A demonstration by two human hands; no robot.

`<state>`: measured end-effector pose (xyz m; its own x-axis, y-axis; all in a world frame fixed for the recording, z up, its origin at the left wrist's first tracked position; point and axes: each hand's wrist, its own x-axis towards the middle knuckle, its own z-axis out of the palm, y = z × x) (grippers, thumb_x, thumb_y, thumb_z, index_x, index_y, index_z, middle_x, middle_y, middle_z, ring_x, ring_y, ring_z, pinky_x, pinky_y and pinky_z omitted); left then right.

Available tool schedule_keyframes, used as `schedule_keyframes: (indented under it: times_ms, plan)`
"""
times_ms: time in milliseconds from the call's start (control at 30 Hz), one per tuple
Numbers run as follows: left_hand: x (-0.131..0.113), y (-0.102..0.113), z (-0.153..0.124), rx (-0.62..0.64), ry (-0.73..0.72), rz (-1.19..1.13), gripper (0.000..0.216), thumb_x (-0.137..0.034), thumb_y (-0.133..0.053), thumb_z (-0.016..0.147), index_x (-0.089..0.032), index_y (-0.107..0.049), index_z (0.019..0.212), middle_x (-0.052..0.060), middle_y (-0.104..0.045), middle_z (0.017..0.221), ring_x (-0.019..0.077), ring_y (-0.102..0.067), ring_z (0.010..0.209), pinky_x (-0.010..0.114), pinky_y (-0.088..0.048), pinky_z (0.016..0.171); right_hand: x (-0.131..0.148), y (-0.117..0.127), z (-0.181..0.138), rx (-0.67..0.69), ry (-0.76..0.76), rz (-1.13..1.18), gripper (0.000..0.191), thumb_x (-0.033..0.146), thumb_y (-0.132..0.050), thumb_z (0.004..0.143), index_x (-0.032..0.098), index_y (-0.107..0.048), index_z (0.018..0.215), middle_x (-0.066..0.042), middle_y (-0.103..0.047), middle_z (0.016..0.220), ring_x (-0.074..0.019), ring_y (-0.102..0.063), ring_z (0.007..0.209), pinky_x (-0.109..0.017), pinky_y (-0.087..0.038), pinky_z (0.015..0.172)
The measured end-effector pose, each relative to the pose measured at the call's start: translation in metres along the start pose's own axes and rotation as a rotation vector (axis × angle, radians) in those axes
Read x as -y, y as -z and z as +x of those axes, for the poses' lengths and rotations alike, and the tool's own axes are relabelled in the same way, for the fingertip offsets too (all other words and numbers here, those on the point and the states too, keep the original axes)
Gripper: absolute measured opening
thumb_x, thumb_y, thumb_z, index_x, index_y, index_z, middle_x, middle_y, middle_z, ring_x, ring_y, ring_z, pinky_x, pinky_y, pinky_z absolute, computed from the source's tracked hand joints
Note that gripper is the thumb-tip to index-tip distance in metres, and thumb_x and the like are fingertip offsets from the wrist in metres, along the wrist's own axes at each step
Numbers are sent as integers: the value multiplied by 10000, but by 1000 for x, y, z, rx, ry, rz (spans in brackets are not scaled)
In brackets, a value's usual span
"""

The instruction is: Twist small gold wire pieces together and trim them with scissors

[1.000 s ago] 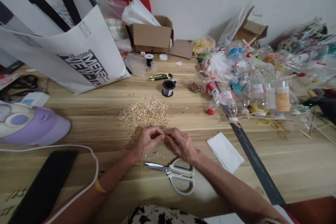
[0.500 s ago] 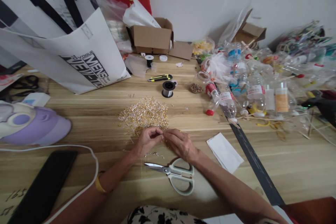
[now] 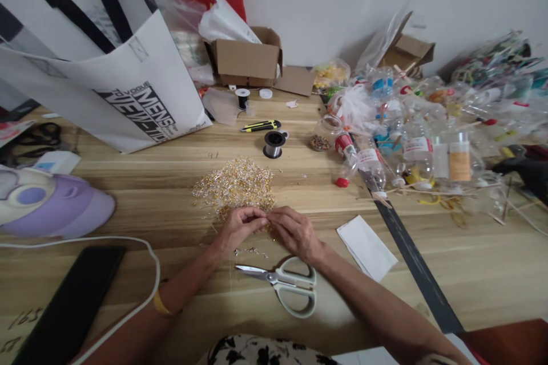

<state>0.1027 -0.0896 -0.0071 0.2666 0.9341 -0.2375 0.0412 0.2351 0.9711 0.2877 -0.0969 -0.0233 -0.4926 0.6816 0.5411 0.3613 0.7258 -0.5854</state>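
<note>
Keeping hands (image 3: 237, 232) (image 3: 300, 236) together, barely shifted

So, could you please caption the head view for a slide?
Left hand and right hand meet near tiny gold and silver pieces and pale-handled metal scissors.

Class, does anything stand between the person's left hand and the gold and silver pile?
Nothing visible stands between the left hand and the gold and silver pile just beyond it. The scissors lie closer to the camera, out of the way.
</note>
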Motion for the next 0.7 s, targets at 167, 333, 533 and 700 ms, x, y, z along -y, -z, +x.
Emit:
schedule_keyframes:
  times_ms: [167,333,533,700]
  plan:
    - [1,-1,1,3,17,-43,128,-235,-719,645,-130,-676,703,-8,-632,606,104,-557,578,216,-462,578,2,2,3,-24,-11,10,201,136,-460,936,165,-610,1067,-108,-644,983,-160,-634,892,-287,-560,777]
    - [6,-2,2,-14,-5,-58,118,-216,-722,634,-130,-669,694,-5,-635,599,114,-566,579,218,-466,567,4,2,5,-10,-23,31,179,163,-492,930,169,-602,1071,-103,-646,983,-160,-632,878,-289,-558,770]
    - [5,-6,0,-54,-54,-7,55,-167,-682,649,-131,-669,688,5,-655,626,128,-594,620,231,-491,622,2,-2,4,-35,-26,0,139,161,-480,939,169,-599,1011,-85,-651,907,-151,-624,836,-278,-551,747]
    - [4,-9,-2,-103,-82,29,59,-170,-670,660,-127,-675,699,20,-674,650,137,-611,629,234,-500,627,1,-4,3,-37,-4,-101,122,150,-487,934,163,-581,1010,-86,-661,900,-164,-622,836,-281,-546,736]
